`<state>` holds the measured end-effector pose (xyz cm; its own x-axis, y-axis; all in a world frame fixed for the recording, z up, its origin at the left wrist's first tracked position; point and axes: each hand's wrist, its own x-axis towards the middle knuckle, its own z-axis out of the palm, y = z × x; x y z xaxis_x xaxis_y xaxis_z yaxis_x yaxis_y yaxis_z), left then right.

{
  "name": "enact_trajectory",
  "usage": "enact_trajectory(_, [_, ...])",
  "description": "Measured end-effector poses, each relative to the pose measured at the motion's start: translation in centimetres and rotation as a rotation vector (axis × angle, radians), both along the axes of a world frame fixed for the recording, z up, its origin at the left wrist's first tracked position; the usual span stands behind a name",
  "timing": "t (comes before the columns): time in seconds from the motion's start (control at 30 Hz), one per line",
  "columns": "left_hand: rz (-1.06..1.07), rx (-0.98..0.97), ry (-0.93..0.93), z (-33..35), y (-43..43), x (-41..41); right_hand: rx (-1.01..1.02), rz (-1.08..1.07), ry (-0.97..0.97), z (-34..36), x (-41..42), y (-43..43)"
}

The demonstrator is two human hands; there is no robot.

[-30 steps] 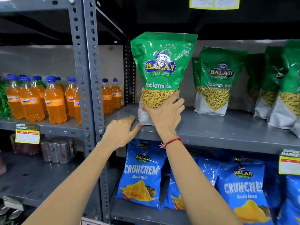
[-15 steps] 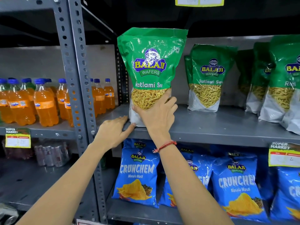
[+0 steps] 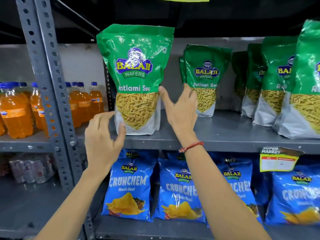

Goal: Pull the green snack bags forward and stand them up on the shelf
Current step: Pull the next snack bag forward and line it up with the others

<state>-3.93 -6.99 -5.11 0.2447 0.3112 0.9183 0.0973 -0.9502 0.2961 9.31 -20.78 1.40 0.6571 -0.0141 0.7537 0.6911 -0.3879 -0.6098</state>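
Observation:
A green Ratlami Sev bag [image 3: 136,78] stands upright at the front left of the grey metal shelf [image 3: 216,134]. My left hand [image 3: 102,139] hovers by its lower left corner, fingers spread, thumb near the bag's white base. My right hand [image 3: 180,113] is lifted to the bag's right side, open, its thumb close to the bag's edge. A second green bag [image 3: 206,75] stands further back behind my right hand. Several more green bags [image 3: 284,87] stand at the right, some near the front edge.
A perforated grey upright [image 3: 50,87] splits this bay from orange soda bottles [image 3: 15,111] on the left. Blue Crunchem bags [image 3: 129,186] fill the shelf below. A yellow price tag [image 3: 278,160] hangs on the shelf edge at right.
My right hand has let go of the front bag's base and moved up to its right side. My left hand has lifted off the shelf edge. The bag now stands unheld.

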Motion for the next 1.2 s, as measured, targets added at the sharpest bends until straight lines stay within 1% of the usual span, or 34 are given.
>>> enact_trajectory(0.07, [-0.064, 0.056, -0.030, 0.3, -2.5, 1.1, -0.017, -0.047, 0.018, 0.3, 2.7, -1.2])
enact_trajectory(0.13, [-0.144, 0.095, 0.010, 0.6, -5.1, 2.6, -0.046, -0.081, 0.048, 0.3, 5.4, -2.3])
enact_trajectory(0.2, [-0.229, 0.116, 0.132, 0.9, -7.3, 4.4, -0.090, -0.101, 0.086, 0.2, 8.1, -3.3])
enact_trajectory(0.33, [-0.237, 0.130, 0.479, 0.8, -9.9, 8.1, -0.172, -0.141, 0.201, -0.2, 12.4, -4.1])
enact_trajectory(0.37, [-0.226, 0.124, 0.534, 0.7, -10.3, 8.9, -0.169, -0.149, 0.238, -0.3, 13.3, -4.2])
enact_trajectory(0.43, [-0.177, 0.123, 0.586, 0.4, -10.6, 10.0, -0.147, -0.145, 0.308, -0.5, 14.6, -4.4])
enact_trajectory(0.5, [-0.105, 0.142, 0.600, 0.1, -10.6, 10.5, -0.115, -0.120, 0.374, -0.5, 15.6, -4.5])
enact_trajectory(0.57, [-0.045, 0.205, 0.615, 0.1, -10.6, 10.5, -0.084, -0.093, 0.425, -0.3, 16.5, -4.4])
enact_trajectory(0.7, [-0.016, 0.253, 0.599, -0.1, -10.5, 10.3, 0.005, -0.019, 0.475, 0.1, 17.8, -3.5])
enact_trajectory(0.9, [-0.007, 0.255, 0.569, -0.3, -10.5, 10.4, 0.085, -0.018, 0.490, 0.3, 18.7, -2.4])
enact_trajectory(1.2, [0.027, 0.258, 0.572, -0.4, -10.6, 10.5, 0.066, -0.051, 0.453, 0.4, 17.7, -3.3])
